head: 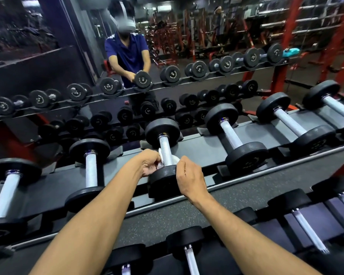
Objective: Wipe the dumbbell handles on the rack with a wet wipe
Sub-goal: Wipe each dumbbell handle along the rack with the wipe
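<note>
Wiping mid-rack: the left hand [150,164] and right hand [189,178] each pinch an end of the white wet wipe [163,160], looped around the knurled steel dumbbell handle [165,150] at 12 o'clock, probably for full-round contact on the grey rack [199,149].

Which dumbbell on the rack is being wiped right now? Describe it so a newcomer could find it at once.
On the grey top shelf of the rack facing the mirror, black round-headed dumbbells with silver handles lie in a row. The black dumbbell being wiped is third from the left. Only it has a white wet wipe round its handle, held by the left hand and right hand.
</note>
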`<state>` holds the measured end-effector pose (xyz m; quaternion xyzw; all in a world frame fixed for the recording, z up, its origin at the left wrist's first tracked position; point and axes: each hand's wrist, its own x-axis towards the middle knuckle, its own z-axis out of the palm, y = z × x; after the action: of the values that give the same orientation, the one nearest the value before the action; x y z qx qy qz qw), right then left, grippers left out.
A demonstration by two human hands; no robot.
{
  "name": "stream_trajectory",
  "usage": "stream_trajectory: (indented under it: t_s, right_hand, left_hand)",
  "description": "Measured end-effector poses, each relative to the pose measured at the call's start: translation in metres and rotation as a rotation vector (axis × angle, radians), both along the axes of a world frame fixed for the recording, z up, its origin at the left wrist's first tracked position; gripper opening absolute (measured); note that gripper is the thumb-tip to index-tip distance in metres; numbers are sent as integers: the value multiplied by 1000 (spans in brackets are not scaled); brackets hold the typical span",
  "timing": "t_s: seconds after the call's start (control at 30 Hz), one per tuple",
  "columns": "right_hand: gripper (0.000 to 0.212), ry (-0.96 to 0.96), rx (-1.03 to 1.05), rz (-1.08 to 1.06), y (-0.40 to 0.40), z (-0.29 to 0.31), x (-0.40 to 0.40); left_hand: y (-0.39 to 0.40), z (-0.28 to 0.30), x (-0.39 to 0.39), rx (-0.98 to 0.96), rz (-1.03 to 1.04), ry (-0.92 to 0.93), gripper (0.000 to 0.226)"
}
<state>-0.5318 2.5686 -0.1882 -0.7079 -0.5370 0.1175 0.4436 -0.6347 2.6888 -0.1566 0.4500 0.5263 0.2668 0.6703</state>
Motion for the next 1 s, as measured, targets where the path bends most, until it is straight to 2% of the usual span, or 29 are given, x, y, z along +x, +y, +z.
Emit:
stream_trajectory:
  t_s: [0.1,0.17,0.33,0.4,0.53,0.6,0.8,0.93,1.0]
  right_hand:
    - [36,-73,7,18,1,-4,2]
    - [36,-37,7,14,0,-4,3]
    - [38,-34,8,12,1,-4,2]
    - [39,-7,15,2,2,-4,1]
    - [33,-11,23,3,0,-1,0]
    - [30,-14,11,4,-1,-1,0]
    - [37,-32,-3,-2,-1,2,-2]
    - [39,-39,-11,-3,-4,3,-2]
    - [38,-45,-24,-4,-5,3,-2]
  left_hand:
    - [7,14,19,-76,206,-158,31]
    - [10,18,25,-75,277,-190,27]
    - [2,1,8,-175,88,-156,27]
    - [2,4,8,-186,77,-180,30]
    - [13,15,21,-227,238,-354,35]
    - [12,13,22,-225,270,-383,37]
    - [-7,-5,5,-65,37,-82,31]
    - [-11,-8,-13,183,-169,202,17]
    - [-11,-6,-21,330,-269,324,26]
